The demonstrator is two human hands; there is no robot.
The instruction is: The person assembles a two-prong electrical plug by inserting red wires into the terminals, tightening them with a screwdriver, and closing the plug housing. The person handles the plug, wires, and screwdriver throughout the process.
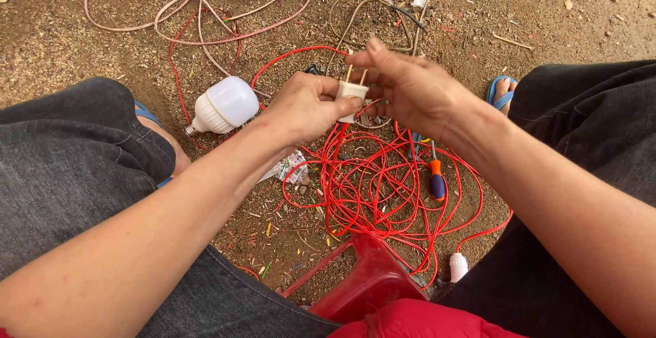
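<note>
Both hands meet over a small white two-pin plug [352,93], its brass pins pointing up. My left hand [306,105] grips the plug's body from the left. My right hand [410,86] closes on it from the right, fingers by the pins. Red wire [372,181] lies in a tangled heap on the dirt right under the hands. A screwdriver with an orange and blue handle [436,177] rests on the wire heap, below my right wrist.
A white bulb [223,106] lies on the ground left of the hands. Pink cable loops [205,10] spread at the top. A white lamp socket [458,267] sits at the wire's near end. A red plastic stool [369,280] stands between my knees. A crumpled wrapper [290,167] lies nearby.
</note>
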